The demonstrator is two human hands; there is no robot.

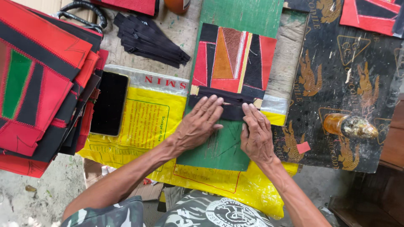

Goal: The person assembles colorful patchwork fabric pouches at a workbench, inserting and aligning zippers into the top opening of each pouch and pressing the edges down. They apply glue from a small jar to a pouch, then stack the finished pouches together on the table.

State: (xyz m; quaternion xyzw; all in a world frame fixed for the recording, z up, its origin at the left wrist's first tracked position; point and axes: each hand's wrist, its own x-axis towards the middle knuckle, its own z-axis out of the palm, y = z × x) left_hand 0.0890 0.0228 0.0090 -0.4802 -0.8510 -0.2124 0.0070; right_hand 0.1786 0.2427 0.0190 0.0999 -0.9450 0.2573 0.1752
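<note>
A patchwork panel [233, 59] of red, black, brown and orange pieces lies on a green board [223, 149]. Across the panel's near edge lies a black strip [229, 105]. My left hand [198, 124] lies flat, fingers spread, with the fingertips pressing the strip's left part. My right hand [256, 134] lies flat beside it, fingertips on the strip's right part. Neither hand grips anything.
A stack of red, black and green patchwork panels [38, 84] sits at the left. Beside it a black phone [109, 103] rests on a yellow plastic sack [147, 122]. Black strips [147, 40] lie at the back. A glue bottle [349, 126] lies on black printed material [345, 63] at the right.
</note>
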